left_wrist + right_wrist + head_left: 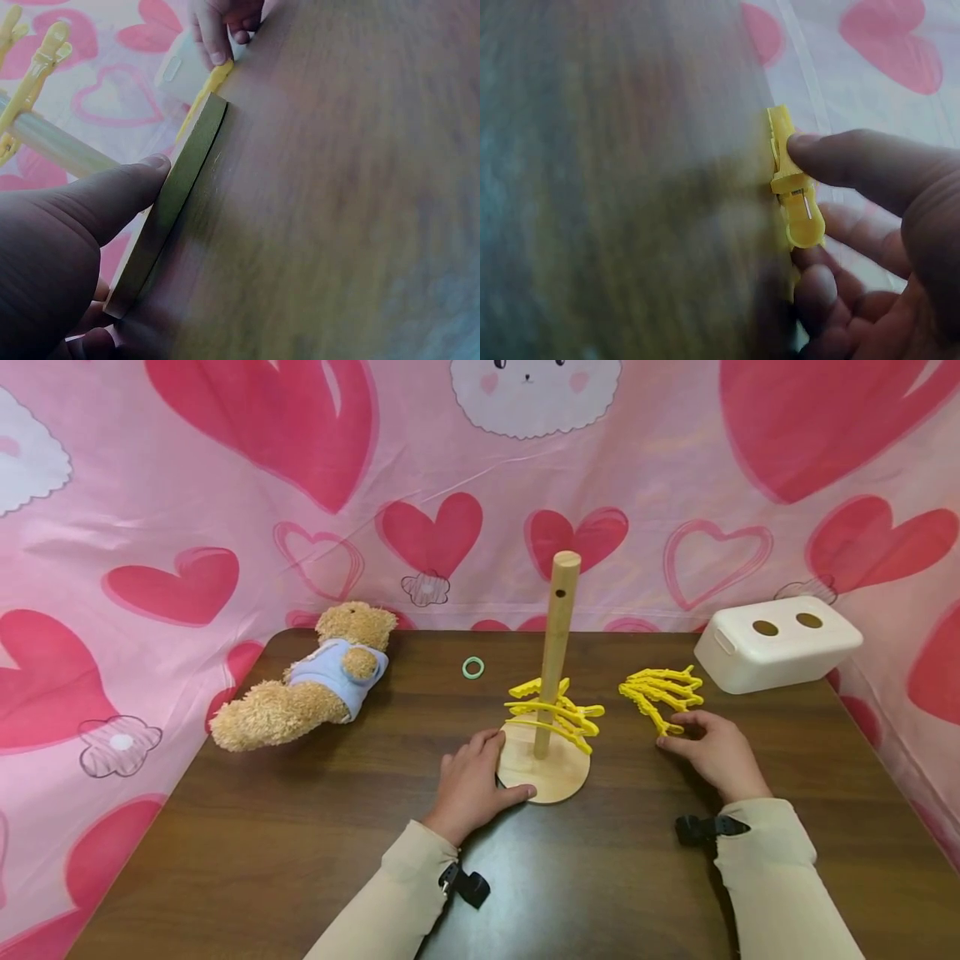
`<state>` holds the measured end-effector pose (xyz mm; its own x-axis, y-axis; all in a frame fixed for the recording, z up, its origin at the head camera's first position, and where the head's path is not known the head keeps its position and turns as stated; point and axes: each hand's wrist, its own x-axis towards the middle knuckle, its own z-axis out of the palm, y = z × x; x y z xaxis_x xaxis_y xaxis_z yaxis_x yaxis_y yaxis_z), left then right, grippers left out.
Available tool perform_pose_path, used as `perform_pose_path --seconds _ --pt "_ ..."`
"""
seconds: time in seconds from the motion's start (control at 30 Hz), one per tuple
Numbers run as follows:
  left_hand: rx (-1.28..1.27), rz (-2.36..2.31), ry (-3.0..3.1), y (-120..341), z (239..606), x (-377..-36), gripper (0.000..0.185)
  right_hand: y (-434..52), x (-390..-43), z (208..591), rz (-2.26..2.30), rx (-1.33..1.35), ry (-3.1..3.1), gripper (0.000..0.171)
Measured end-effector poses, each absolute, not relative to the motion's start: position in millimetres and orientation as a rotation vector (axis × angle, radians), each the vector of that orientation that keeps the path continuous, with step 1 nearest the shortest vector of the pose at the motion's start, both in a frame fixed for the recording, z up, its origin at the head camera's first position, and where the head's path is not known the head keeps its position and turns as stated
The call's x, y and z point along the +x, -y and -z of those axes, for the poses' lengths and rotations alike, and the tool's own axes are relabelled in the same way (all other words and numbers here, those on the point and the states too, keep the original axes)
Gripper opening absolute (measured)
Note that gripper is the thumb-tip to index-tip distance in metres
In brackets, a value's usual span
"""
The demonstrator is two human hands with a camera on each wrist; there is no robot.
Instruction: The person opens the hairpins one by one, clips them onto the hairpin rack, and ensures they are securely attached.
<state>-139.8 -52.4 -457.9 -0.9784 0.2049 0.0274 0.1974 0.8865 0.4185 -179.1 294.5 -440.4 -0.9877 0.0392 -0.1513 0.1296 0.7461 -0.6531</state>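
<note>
My left hand [468,789] grips the round base of a wooden stand [558,777], its thumb on the near rim and its fingers along the left side. Several yellow clothespins [558,714] sit around the lower part of the upright pole. To the right, a cluster of yellow clothespins [656,689] lies fanned out on the table. My right hand [716,752] pinches the nearest one by its end. In the right wrist view, the thumb rests against this yellow clothespin [795,187], with the fingers on its other side.
A teddy bear [318,681] in a light blue top lies at the left of the dark wooden table [360,843]. Behind the stand is a small green ring [473,668]. A white box [780,647] with two round holes stands at the back right, before a pink heart-patterned cloth [480,468].
</note>
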Motion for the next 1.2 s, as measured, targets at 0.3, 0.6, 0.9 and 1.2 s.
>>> perform_pose_path --seconds 0.3,0.6,0.9,1.2 --pt "0.319 -0.665 -3.034 51.7 458.7 -140.3 0.095 -292.8 -176.5 436.2 0.954 0.236 -2.801 0.074" --pt "0.321 -0.658 -3.041 51.8 459.5 -141.1 0.095 -290.1 -173.9 434.5 1.187 0.314 -2.845 0.065" --pt "0.32 -0.659 -3.036 52.2 459.5 -140.9 0.094 -282.1 -170.5 430.3 1.435 0.383 -2.986 0.058" --pt "0.33 -0.667 -3.037 52.8 460.2 -140.6 0.095 -275.5 -167.2 425.1 1.497 0.375 -3.072 0.047"
